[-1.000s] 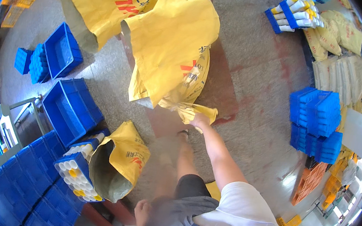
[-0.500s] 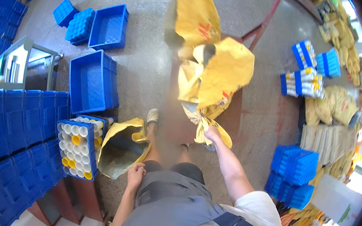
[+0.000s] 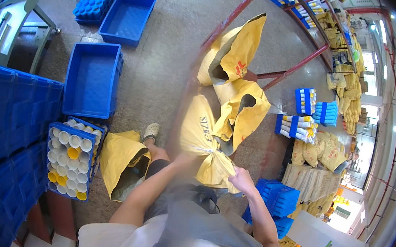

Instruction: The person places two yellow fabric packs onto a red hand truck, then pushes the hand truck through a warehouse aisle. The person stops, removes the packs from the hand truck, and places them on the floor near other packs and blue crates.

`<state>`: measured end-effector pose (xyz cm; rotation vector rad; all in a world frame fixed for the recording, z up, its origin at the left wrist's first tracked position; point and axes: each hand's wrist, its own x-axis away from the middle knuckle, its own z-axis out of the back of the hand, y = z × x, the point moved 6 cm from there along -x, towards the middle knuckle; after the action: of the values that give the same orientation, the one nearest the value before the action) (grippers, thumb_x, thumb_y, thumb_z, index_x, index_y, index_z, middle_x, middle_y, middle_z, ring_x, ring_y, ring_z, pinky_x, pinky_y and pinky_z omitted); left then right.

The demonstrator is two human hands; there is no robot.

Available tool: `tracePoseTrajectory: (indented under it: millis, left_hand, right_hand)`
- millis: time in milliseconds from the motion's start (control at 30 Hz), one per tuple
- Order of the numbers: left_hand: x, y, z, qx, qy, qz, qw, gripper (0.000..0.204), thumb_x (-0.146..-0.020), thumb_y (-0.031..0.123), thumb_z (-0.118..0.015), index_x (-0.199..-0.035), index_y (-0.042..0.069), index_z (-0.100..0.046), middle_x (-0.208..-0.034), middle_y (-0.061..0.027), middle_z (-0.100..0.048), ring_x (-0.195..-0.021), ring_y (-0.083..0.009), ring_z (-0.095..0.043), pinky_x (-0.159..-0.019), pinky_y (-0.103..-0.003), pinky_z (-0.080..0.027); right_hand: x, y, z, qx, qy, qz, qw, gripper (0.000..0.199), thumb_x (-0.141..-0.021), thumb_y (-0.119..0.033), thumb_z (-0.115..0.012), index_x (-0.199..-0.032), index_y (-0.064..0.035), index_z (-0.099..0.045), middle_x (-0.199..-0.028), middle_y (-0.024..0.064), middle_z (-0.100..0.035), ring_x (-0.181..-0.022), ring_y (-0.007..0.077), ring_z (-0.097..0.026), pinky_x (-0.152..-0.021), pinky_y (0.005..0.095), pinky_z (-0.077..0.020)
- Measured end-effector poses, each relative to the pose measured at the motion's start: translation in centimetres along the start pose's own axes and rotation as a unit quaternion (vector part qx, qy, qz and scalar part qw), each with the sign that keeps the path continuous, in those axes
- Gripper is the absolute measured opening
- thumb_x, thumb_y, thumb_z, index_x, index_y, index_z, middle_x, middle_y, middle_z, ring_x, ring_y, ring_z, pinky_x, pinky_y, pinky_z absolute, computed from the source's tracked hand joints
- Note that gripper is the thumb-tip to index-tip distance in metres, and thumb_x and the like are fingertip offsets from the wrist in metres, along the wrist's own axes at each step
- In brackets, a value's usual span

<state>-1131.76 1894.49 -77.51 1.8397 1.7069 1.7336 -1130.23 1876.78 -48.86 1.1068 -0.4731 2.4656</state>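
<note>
A yellow woven sack (image 3: 197, 118) lies before my legs, its neck gathered and tied, with the loose mouth end spreading toward me. My right hand (image 3: 244, 181) is closed on the edge of that loose end. Blurred by motion, my left hand (image 3: 186, 161) is beside the tied neck; its fingers cannot be made out. Just beyond are two more yellow sacks, one with a crumpled open mouth (image 3: 254, 111) and a taller open one (image 3: 242, 45). By my left foot stands another open yellow sack (image 3: 115, 155), its grey inside showing.
Left of me are a blue crate of white and yellow tubes (image 3: 70, 157), stacked blue bins (image 3: 7, 121) and two open blue bins (image 3: 93, 80). A red metal frame (image 3: 295, 66) stands ahead. Bundled tubes (image 3: 300, 128), blue blocks (image 3: 275, 198) and filled sacks (image 3: 321, 152) line the right.
My right hand has drawn the sack's gathered end closer to me. My left hand has moved from beside my thigh to the sack's neck. The view has turned to the right.
</note>
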Motion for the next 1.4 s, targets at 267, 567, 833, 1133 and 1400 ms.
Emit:
tracePoseTrajectory:
  millis: [267,567,833,1133,1400]
  left_hand:
    - [-5.3,-3.6,-5.7,0.384,-0.081,-0.017,0.919,0.057,-0.097,0.051,-0.055,-0.127,0.004,-0.061,-0.127,-0.0174,-0.066,-0.11,-0.0297,-0.065,-0.101,-0.045,-0.049]
    - [13.0,11.0,5.4,0.549,0.089,0.111,0.823,0.041,-0.088,0.017,-0.06,-0.126,0.001,-0.058,-0.117,-0.0177,-0.068,-0.104,-0.0305,-0.067,-0.099,-0.044,-0.053]
    - [19.4,7.6,15.1,0.526,0.233,0.035,0.818,0.047,-0.095,0.02,-0.058,-0.135,-0.004,-0.053,-0.118,-0.0171,-0.068,-0.106,-0.0282,-0.067,-0.098,-0.039,-0.053]
    - [22.5,10.6,28.3,-0.248,0.748,-0.013,0.616,0.026,-0.094,0.012,-0.064,-0.114,-0.003,-0.064,-0.103,-0.0183,-0.064,-0.092,-0.0334,-0.061,-0.085,-0.043,-0.05]
    - [-7.1,0.5,8.5,-0.311,0.34,-0.118,0.88,0.033,-0.086,0.016,-0.076,-0.114,0.003,-0.067,-0.11,-0.0153,-0.069,-0.094,-0.0327,-0.067,-0.085,-0.041,-0.053]
  right_hand:
    - [-0.9,-5.6,-3.3,-0.035,-0.08,0.026,0.996,0.036,-0.076,-0.017,-0.071,-0.107,0.0011,-0.07,-0.088,0.0216,-0.072,-0.08,0.0276,-0.071,-0.077,0.0392,-0.0542]
    - [-0.8,-20.3,0.4,-0.045,-0.104,0.177,0.978,0.029,-0.082,-0.023,-0.062,-0.101,-0.0019,-0.065,-0.09,0.0256,-0.068,-0.088,0.043,-0.068,-0.079,0.0516,-0.0521]
    - [-0.7,-28.1,-0.7,-0.095,-0.136,0.311,0.936,0.044,-0.091,-0.039,-0.063,-0.11,-0.0008,-0.059,-0.089,0.0276,-0.069,-0.083,0.0452,-0.068,-0.076,0.0539,-0.0531]
    - [-11.1,0.0,-11.7,-0.436,-0.075,-0.136,0.887,0.063,-0.099,-0.046,-0.063,-0.137,0.002,-0.051,-0.132,0.0191,-0.061,-0.128,0.0292,-0.056,-0.098,0.0427,-0.0524]
    - [-23.0,15.8,-30.0,-0.509,0.067,-0.381,0.769,0.09,-0.09,-0.055,-0.071,-0.148,0.0047,-0.036,-0.146,0.022,-0.048,-0.135,0.0339,-0.048,-0.105,0.0513,-0.0468]
